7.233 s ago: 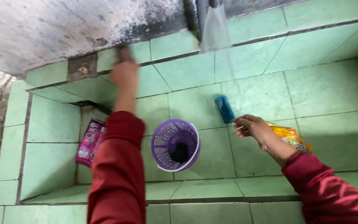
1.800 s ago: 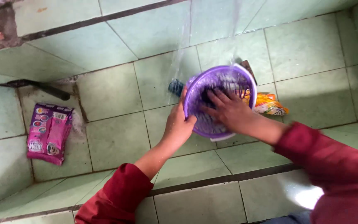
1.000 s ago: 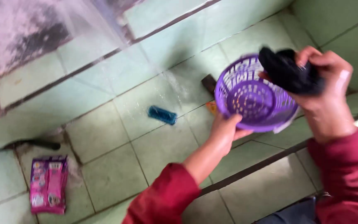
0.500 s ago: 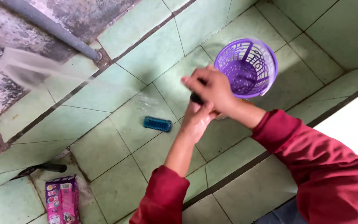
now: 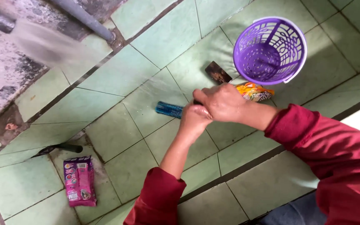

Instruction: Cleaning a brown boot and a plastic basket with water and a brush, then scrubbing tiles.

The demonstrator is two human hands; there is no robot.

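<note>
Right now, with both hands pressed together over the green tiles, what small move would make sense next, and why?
Probably carry the clasped hands toward the falling stream of water at upper left. The left hand and right hand are closed around something dark, barely visible between them, and the round purple plastic basket stands empty beside them, so a rinse seems likely.

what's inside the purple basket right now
Nothing shows inside the purple basket: its slotted wall and perforated bottom are bare. It lies tilted on the green tiles. The near wall hides a small strip of the inside, so that part cannot be checked.
</note>
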